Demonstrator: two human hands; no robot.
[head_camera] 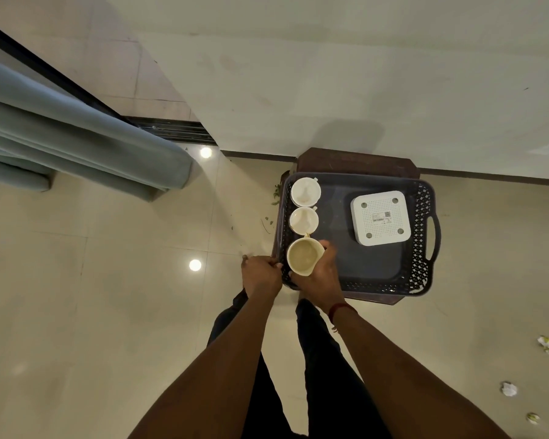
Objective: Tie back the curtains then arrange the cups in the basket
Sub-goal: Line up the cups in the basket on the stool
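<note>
A dark plastic basket (423, 217) sits on a low brown stool against the wall. Two white cups (305, 191) (303, 220) stand in a row along its left side. My right hand (322, 274) grips a cream cup (302, 256) at the near left corner of the basket, in line with the other two. My left hand (260, 274) holds the basket's left rim, fingers curled over it. The grey-blue curtain (76, 144) hangs gathered at the left.
A white square device (381, 218) lies upside down in the right half of the basket. A brown stool (355, 163) shows behind the basket. Crumpled paper scraps (509, 389) and leaf bits (268, 221) lie on the tiled floor.
</note>
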